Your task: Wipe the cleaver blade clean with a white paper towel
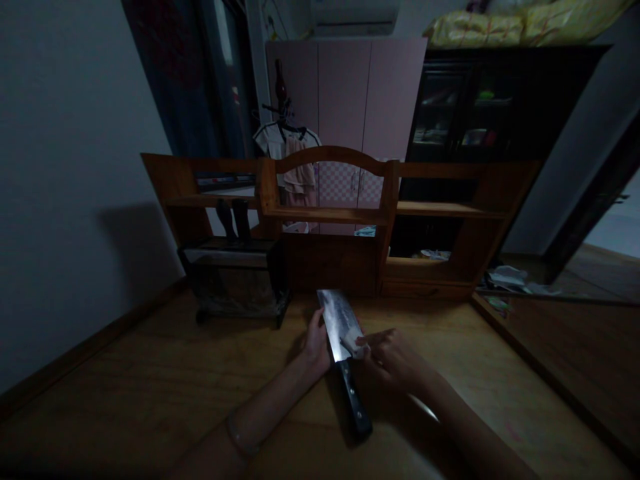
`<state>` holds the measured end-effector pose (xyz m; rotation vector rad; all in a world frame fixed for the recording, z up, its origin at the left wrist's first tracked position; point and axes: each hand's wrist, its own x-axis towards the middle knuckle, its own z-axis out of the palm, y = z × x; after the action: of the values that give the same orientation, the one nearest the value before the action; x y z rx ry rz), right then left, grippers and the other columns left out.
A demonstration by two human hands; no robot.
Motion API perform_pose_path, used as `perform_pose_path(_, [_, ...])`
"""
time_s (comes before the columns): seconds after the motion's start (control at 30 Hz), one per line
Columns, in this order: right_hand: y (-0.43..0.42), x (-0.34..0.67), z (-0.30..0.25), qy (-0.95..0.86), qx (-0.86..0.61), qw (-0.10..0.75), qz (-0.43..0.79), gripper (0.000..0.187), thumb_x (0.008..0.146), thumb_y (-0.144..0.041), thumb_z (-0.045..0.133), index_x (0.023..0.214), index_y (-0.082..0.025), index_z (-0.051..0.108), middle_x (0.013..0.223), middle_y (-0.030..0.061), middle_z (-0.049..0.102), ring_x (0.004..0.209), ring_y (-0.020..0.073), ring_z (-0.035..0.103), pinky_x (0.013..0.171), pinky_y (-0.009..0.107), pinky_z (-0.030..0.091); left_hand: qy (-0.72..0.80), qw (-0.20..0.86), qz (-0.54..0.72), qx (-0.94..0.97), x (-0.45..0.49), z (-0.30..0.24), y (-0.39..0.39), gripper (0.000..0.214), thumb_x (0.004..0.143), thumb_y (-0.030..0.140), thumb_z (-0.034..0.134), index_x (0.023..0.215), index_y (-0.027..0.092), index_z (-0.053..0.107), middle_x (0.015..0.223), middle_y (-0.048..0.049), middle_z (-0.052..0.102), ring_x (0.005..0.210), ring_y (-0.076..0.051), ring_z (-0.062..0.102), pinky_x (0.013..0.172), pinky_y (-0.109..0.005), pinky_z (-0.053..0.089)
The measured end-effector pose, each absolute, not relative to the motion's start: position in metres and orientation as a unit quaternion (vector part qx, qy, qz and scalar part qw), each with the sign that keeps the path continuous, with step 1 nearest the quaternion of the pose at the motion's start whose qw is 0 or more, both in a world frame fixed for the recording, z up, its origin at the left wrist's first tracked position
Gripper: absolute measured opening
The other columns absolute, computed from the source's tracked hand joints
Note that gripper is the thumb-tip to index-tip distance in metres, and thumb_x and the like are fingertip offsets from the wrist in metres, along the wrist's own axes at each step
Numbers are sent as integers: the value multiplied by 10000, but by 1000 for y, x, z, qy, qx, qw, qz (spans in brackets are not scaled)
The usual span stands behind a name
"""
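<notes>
The cleaver point(337, 317) lies between the two sets of fingers, its blade tilted away and its black handle point(355, 403) pointing back below them, gripped by neither hand. The left hand point(317, 347) cradles the blade from its left side: the thumb rests along that side, while the other fingers seem to pass beneath, mostly hidden, so I cannot tell how far they curl. The right hand point(397, 357) has its fingers bunched, pinching a folded white cloth or tissue point(354, 340) against the lower part of the blade, just above the handle.

The handle's offset suggests that the cutting edge is on the right, nearest the pinching fingers. A thicker fold would guard them better, pressed flat on the face, with strokes running from the spine out past the edge, never along it. The left fingertips belong well under the flat, clear of that edge; a grip on the handle would be steadier.

Beneath the fingers spreads the wooden table point(250, 367). Ahead and left of them stands a dark-framed stand point(230, 287) with two upright dark handles point(242, 220); straight beyond them rises a wooden shelf unit point(330, 260).
</notes>
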<state>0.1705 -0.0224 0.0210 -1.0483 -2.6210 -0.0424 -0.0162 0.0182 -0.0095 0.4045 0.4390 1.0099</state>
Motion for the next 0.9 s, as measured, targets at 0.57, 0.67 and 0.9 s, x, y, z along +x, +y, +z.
perform_pose_path(0.57, [-30,159,30,-884,-332,323,58,388,1019,-248,303,1305,-156,548,1363,98,494,1269,209,446,1075,371,353,279,807,501,138,-16,-7,16,520,827,510,507,1049,56,629,837,-150,697,747,-261,667,770,-384,514])
perform_pose_path(0.67, [-37,150,30,-894,-301,298,146,384,1027,-284,308,1266,-164,583,1357,83,502,1287,201,424,1103,363,321,267,816,493,138,-15,-7,17,558,833,520,485,1048,25,628,807,-166,691,723,-260,664,736,-366,516])
perform_pose_path(0.9, [-32,155,26,-891,-304,279,190,393,1013,-288,323,1118,-142,672,1289,94,564,1207,208,514,1052,331,379,221,836,478,156,-14,-6,17,582,861,522,413,1093,29,617,921,-187,688,834,-277,665,796,-380,507])
